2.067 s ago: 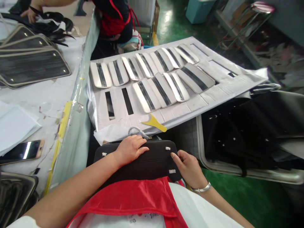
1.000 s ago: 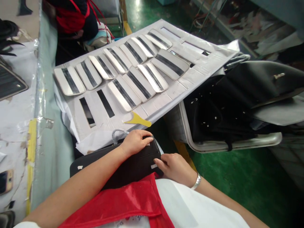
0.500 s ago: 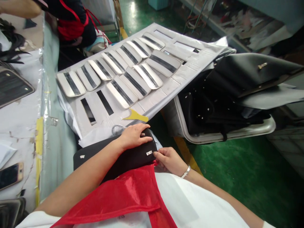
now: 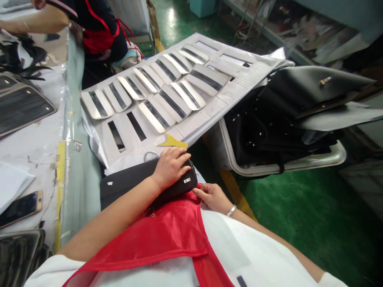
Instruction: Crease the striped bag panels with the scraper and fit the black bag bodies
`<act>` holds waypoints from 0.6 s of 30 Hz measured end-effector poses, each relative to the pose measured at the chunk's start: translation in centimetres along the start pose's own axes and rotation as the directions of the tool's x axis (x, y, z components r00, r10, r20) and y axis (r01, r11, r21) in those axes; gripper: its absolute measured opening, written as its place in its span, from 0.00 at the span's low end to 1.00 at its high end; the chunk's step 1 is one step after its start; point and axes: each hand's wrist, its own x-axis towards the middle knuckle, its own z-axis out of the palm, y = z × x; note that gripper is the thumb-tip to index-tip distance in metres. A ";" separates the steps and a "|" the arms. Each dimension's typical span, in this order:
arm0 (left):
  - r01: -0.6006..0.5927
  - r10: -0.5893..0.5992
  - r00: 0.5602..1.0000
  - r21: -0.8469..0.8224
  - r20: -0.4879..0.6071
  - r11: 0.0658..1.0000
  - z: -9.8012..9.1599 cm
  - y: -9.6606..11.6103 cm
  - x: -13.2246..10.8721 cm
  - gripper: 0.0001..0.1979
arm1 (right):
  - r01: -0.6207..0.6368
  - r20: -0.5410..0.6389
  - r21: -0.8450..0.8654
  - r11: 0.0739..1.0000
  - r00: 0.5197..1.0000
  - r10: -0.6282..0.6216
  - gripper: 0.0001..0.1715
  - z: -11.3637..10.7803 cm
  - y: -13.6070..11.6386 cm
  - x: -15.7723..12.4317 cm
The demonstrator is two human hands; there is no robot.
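Observation:
A black padded bag piece [image 4: 128, 177] with small metal fittings lies across my lap, against the red apron [image 4: 155, 235]. My left hand [image 4: 171, 169] grips it from above near its right end, fingers bent over the surface. A metal fitting [image 4: 187, 180] shows beside these fingertips. My right hand [image 4: 215, 197] is closed in a pinch at the lower right corner of the piece. Something small and red shows at its fingertips; I cannot tell whether it is apron cloth or a separate object. A yellow flat template [image 4: 172, 140] lies just beyond my left hand.
Ahead, a wrapped board [image 4: 209, 111] carries several light panels with dark strips. A white tub [image 4: 233, 169] of black bag pieces stands to the right. On the left table are a phone [image 4: 20, 209] and dark panels [image 4: 26, 105]. Another person's arm [image 4: 36, 22] reaches in at upper left.
The view has shifted slightly left. My left hand's fingers have bent more over the black piece. The red bit by my right fingertips shows more. The other person's arm reaches further into view.

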 end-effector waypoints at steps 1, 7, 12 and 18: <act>-0.035 0.035 0.999 -0.010 -0.022 0.999 0.2 0.4 -0.9 0.16 | -0.020 0.001 0.044 0.999 1.000 0.020 0.24 0.0 0.4 -0.3; -0.111 0.105 0.991 -0.068 -0.085 0.991 1.3 1.4 -4.1 0.13 | -0.030 -0.076 0.183 0.983 0.996 0.044 0.22 -0.5 1.3 -1.0; -0.211 0.210 0.976 -0.025 -0.054 0.977 1.4 1.6 -4.8 0.15 | 0.106 -0.191 0.079 0.991 0.978 -0.089 0.20 -0.6 1.1 -0.2; -0.132 0.133 0.991 -0.053 0.023 0.990 1.2 2.4 -5.1 0.17 | 0.260 -0.303 -0.354 0.898 0.877 -0.374 0.16 -1.8 -1.6 0.7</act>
